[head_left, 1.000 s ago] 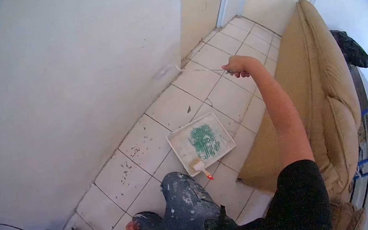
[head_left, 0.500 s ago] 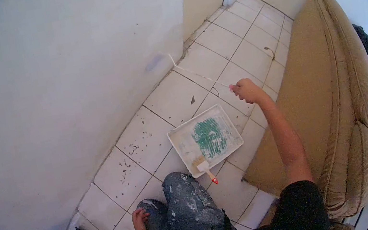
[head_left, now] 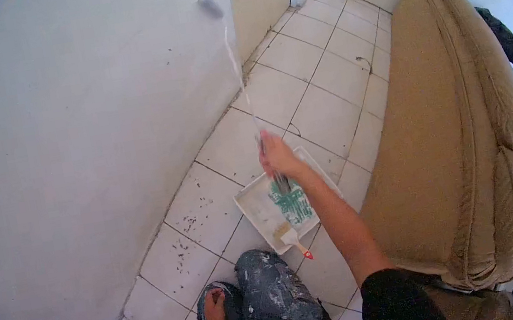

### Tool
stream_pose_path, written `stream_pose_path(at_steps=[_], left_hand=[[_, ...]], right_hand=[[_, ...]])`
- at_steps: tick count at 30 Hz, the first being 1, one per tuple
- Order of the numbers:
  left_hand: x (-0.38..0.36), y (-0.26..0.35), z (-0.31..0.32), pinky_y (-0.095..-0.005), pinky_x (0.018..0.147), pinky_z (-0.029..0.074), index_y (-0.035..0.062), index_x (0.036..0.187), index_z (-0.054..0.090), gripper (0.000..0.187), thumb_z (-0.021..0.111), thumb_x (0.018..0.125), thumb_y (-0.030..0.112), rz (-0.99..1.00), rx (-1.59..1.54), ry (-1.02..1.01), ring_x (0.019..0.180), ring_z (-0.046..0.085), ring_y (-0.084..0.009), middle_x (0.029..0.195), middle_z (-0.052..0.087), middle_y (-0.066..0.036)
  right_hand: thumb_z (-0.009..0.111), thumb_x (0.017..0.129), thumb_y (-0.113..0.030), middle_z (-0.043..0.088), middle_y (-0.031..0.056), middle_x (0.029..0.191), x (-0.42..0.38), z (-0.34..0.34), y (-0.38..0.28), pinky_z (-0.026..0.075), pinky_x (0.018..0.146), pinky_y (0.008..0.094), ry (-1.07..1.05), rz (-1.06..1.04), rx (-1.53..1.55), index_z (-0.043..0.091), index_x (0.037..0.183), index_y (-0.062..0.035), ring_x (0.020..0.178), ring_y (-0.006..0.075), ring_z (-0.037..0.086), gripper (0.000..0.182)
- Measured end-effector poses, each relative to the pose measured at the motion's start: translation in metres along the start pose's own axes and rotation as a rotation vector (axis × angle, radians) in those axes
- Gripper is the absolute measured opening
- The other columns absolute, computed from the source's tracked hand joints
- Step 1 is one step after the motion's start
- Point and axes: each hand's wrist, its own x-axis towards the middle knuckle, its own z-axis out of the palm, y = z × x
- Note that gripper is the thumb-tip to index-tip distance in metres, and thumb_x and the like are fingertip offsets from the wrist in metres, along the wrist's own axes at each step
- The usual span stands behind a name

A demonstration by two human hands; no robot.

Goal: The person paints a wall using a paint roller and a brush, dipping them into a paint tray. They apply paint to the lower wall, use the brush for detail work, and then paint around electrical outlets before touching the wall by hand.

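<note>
White paint could drip onto the tiles: the right hand is closed around a long roller reaching the wall at upper centre, above the tray. Left hand rests, loosely curled, on the knee.

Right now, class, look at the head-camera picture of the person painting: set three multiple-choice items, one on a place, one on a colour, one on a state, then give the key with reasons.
1. Where does the small paintbrush lie?
A. across the near edge of the paint tray
B. on the sofa
C. against the wall

2. What colour is the paint smeared in the tray?
A. red
B. green
C. black

3. What is the right hand doing?
A. resting open on the floor
B. gripping the long roller handle
C. holding the paintbrush

Key: 1 A, its bristles rest on the tray and its handle points off the edge. 2 B, a green patch shows. 3 B, the fingers close round the handle while the left hand sits on the knee.
</note>
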Motion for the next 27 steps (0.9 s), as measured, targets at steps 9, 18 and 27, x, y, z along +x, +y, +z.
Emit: stream_pose_path(at_steps=[9, 18, 27], left_hand=[[-0.005, 0.022, -0.002, -0.0327, 0.089, 0.045, 0.0039, 0.104, 0.06, 0.024, 0.064, 0.085, 0.016, 0.001, -0.117, -0.03, 0.096, 0.06, -0.0208, 0.1, 0.063, -0.008], [0.0, 0.018, 0.002, -0.0311, 0.089, 0.043, 0.0025, 0.104, 0.061, 0.023, 0.06, 0.084, 0.011, -0.054, -0.34, -0.082, 0.096, 0.058, -0.0195, 0.1, 0.062, -0.007], [-0.004, 0.021, 0.007, -0.031, 0.086, 0.044, 0.0017, 0.105, 0.06, 0.023, 0.06, 0.084, 0.012, -0.061, -0.393, -0.029, 0.097, 0.057, -0.0191, 0.101, 0.062, -0.008]], right_hand=[[0.033, 0.102, -0.04, 0.05, 0.0067, 0.055, -0.005, 0.012, 0.039, 0.041, 0.036, 0.035, 0.092, -0.008, -0.305, 0.048, 0.081, -0.0028, 0.039, 0.0181, 0.051, 0.045], [0.032, 0.103, -0.043, 0.051, 0.0121, 0.056, 0.023, -0.021, 0.001, 0.046, 0.044, 0.0412, 0.168, -0.055, -0.433, 0.053, 0.09, 0.0017, 0.04, 0.0242, 0.051, 0.051], [0.042, 0.099, -0.049, 0.054, 0.0164, 0.061, 0.02, -0.103, 0.014, 0.047, 0.05, 0.0442, 0.226, -0.048, -0.55, 0.055, 0.082, 0.0024, 0.05, 0.0307, 0.056, 0.056]])
